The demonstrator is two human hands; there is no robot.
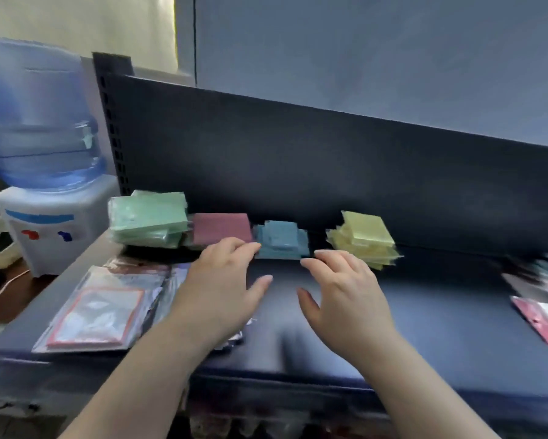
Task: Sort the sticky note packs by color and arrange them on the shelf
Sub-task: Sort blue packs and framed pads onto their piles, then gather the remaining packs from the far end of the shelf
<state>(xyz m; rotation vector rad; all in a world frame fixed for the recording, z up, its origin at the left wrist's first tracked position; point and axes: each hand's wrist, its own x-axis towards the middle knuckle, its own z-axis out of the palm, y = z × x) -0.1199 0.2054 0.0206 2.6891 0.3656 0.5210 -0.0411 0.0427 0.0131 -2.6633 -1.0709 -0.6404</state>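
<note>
Four piles of sticky note packs stand in a row at the back of the dark shelf (424, 312): green (147, 218), pink (220, 229), blue (282, 239) and yellow (366, 237). My left hand (222, 286) hovers open in front of the pink and blue piles, its fingertips close to the blue pile's left edge. My right hand (345, 293) is open too, just in front of the gap between the blue and yellow piles. Neither hand holds anything.
Clear plastic packets with a red-bordered card (98, 315) lie on the shelf's front left. More packets, one pink (544, 321), lie at the right edge. A water dispenser (48, 172) stands left of the shelf. The shelf's back panel (298, 160) rises behind the piles.
</note>
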